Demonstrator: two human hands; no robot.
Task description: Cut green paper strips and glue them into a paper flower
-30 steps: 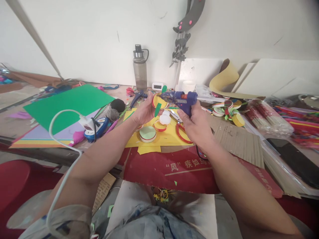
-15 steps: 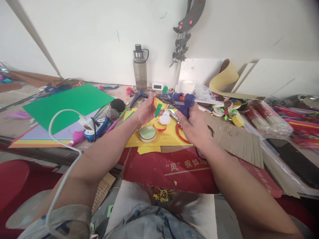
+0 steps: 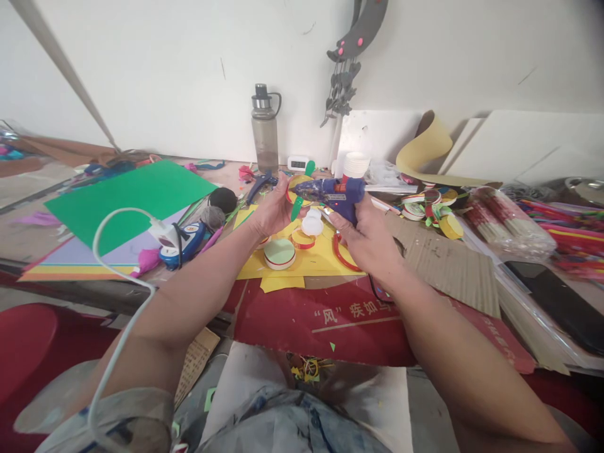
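My right hand (image 3: 368, 236) is wrapped round the handle of a blue hot glue gun (image 3: 346, 196), with a clear glue stick (image 3: 391, 188) poking out of its back end. The gun's nozzle points left, at a round yellow paper piece (image 3: 296, 184) pinched in my left hand (image 3: 276, 211). Green paper strips (image 3: 297, 208) stick out from that piece above and below. Whether the nozzle touches it, I cannot tell. Below my hands lie a round box with a pale green top (image 3: 279, 252), white discs (image 3: 312, 224) and a red-edged ring (image 3: 302, 238) on yellow paper (image 3: 325, 267).
Behind stand a water bottle (image 3: 265, 129), a small digital clock (image 3: 299, 163) and stacked paper cups (image 3: 356, 165). Green card (image 3: 132, 198) and a blue device with a white cable (image 3: 182, 245) lie left. At right are corrugated cardboard (image 3: 448, 267), a phone (image 3: 554, 305) and wrapped bundles (image 3: 509, 223).
The glue gun has shifted slightly left, its nozzle lower against the yellow piece. The left hand has tilted the piece a little, showing more of its yellow face.
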